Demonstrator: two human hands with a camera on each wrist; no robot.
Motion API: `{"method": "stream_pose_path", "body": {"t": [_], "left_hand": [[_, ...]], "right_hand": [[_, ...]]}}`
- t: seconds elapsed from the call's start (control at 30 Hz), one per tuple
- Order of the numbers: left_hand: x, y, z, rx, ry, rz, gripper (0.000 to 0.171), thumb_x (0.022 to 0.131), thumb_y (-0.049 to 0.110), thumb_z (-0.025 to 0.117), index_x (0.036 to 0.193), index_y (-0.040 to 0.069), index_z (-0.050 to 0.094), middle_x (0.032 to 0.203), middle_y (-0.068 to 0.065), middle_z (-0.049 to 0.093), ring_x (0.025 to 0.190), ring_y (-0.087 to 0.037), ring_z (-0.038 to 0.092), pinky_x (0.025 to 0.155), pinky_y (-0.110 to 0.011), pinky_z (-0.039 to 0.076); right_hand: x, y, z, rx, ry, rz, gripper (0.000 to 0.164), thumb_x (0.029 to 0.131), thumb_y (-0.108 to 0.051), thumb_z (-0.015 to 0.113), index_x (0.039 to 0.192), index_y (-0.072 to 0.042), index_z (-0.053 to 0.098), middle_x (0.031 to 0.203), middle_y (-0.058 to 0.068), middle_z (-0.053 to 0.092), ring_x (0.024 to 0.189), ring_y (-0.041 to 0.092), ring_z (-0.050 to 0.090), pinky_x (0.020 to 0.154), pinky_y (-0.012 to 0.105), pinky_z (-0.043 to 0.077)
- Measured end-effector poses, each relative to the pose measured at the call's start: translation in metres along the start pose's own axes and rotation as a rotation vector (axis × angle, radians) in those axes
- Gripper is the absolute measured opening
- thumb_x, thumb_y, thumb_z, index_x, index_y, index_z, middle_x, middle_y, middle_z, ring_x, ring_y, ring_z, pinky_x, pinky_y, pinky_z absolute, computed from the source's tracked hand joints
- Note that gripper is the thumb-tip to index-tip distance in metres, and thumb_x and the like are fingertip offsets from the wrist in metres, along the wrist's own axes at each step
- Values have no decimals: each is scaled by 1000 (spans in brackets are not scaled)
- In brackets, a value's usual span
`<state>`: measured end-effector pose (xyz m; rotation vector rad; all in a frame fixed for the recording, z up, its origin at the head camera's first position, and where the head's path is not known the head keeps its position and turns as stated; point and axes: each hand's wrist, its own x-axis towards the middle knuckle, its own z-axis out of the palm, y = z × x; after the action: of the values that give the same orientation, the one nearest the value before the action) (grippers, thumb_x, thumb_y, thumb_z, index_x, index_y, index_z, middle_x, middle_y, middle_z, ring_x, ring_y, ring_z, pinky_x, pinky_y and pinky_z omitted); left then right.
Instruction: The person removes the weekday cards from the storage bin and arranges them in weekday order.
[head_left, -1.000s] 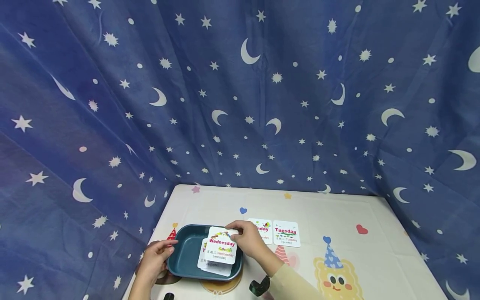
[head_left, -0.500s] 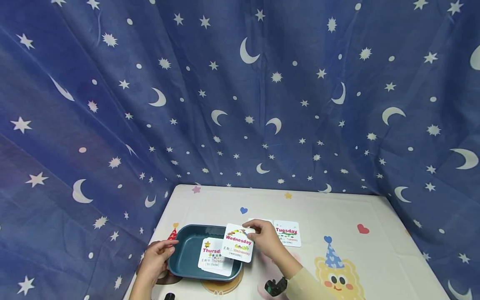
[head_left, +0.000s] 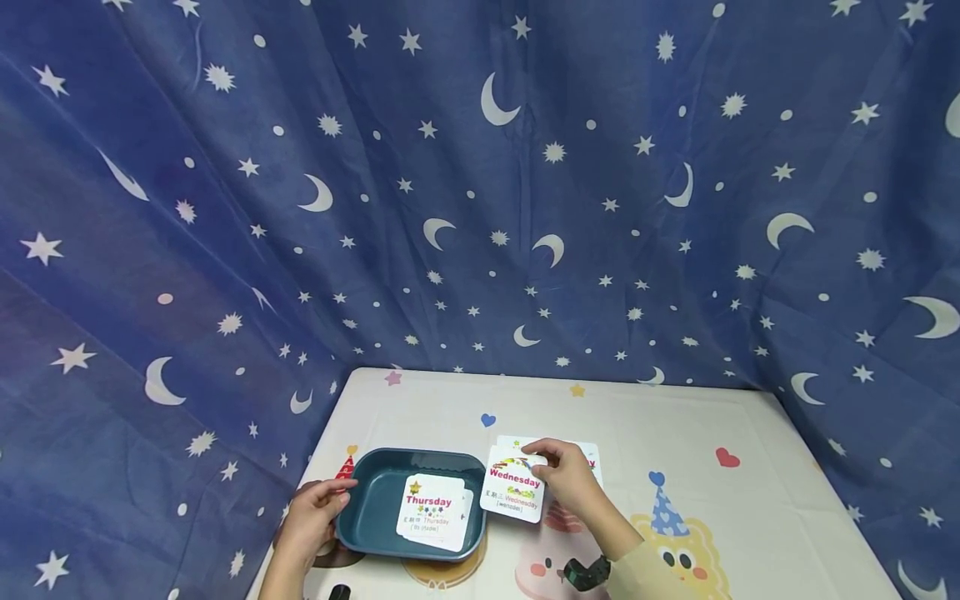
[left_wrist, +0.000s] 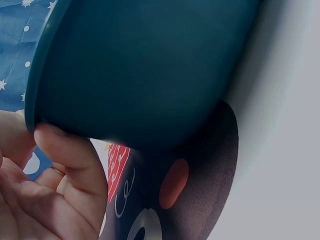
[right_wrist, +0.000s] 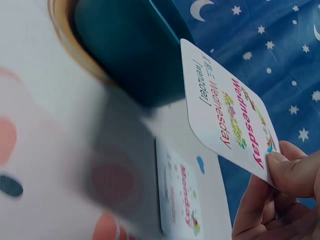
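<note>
My right hand (head_left: 567, 477) pinches a white Wednesday card (head_left: 513, 487) by its upper right corner. In the right wrist view the card (right_wrist: 227, 107) is held up off the table, thumb on its printed face. My left hand (head_left: 309, 518) grips the left rim of a dark teal tray (head_left: 365, 517); the left wrist view shows thumb and fingers (left_wrist: 75, 160) on that rim. Inside the tray lies a small stack of cards, a Thursday card (head_left: 431, 510) on top. Behind the Wednesday card, a Monday card (right_wrist: 181, 192) lies on the table. The Tuesday card (head_left: 593, 457) is partly covered by my right hand.
A pale tablecloth (head_left: 675, 425) with cartoon prints covers the table. Blue curtains (head_left: 480, 208) with moons and stars hang behind and at the sides. A black strap-like piece (head_left: 587, 575) sits at my right wrist.
My right hand has carried the Wednesday card rightward, from over the tray to beyond its right rim. The Thursday card in the tray is now uncovered. My left hand stays put.
</note>
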<state>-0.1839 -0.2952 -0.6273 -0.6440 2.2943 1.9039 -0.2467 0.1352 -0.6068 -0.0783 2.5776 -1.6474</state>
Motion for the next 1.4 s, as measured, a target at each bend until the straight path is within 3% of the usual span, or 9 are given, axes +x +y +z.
{"method": "stream_pose_path", "body": {"t": [0.33,0.57,0.7,1.17,1.4], "left_hand": [[1,-2,-1,5,-3,2,30,105,7,67,135,1,71,92,-1,59,67,-13,52,54,-27,49],[1,-2,0,1,4,6,30,105,7,67,135,1,71,90,0,58,63,-12,48,52,-27,47],[1,-2,-1,-2,12,0,30,105,5,66,135,1,71,90,0,58,63,-11,49,53,-26,47],[1,-3,-1,-11,2,0,30,106,5,65,134,1,71,91,0,57,68,-13,51,54,-26,48],[2,-4,-2,-13,5,-6,30,106,5,65,135,2,71,91,0,58,67,-13,51,54,-26,48]], "right_hand": [[1,14,-26,-27,34,58,37,91,9,75,114,-19,82,127,5,74,108,23,62,90,28,55],[5,26,-44,-71,61,77,35,92,8,75,116,-17,81,125,7,73,104,22,59,83,26,52],[7,33,-55,-98,66,83,34,93,7,73,118,-16,81,126,8,73,106,22,60,86,27,53],[10,52,-92,-203,77,99,33,96,7,67,120,-12,80,134,16,71,120,30,62,103,50,54],[14,63,-107,-231,64,104,32,99,7,63,120,-10,79,134,18,70,119,33,61,101,51,52]]}}
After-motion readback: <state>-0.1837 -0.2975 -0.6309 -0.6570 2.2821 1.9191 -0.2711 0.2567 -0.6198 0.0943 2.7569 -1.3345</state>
